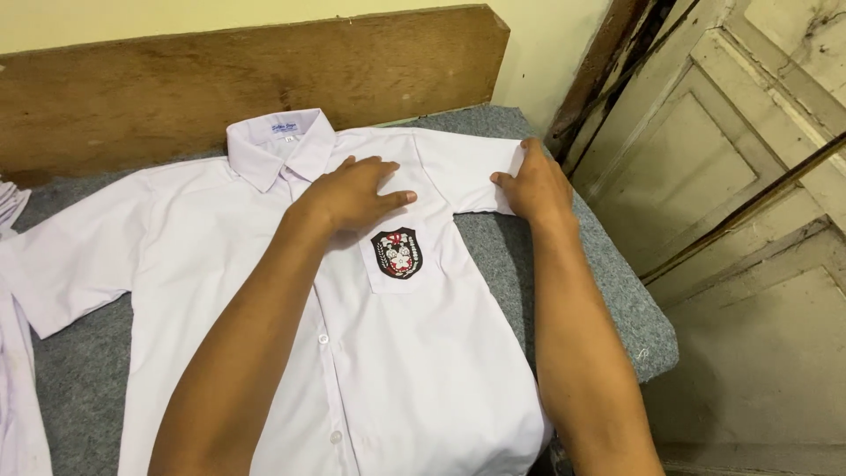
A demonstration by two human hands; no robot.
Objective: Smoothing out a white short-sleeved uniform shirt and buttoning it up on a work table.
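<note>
Pressed flat, palm down, fingers spread – left hand (357,192) on the chest of a white shirt (264,291), just above the pocket (397,264) with its black, red and white badge (397,252). Nothing clenched there; fingers loose and open on the cloth. Right hand (533,185) at the end of the short sleeve (463,172), thumb and fingers resting along the hem – whether pinching it or only pressing it down, cannot tell.

Shirt laid front up, buttoned, collar (280,145) toward the far edge, on a grey felt pad (88,370). Other sleeve spread out flat to the left. Lower front hanging off the near edge of the pad, toward the camera.

Behind the collar, a worn wooden board (176,79) standing against a pale wall. More white cloth (13,353) bunched at the left edge of the pad. To the right, an old panelled door (749,176), cream paint chipped.
</note>
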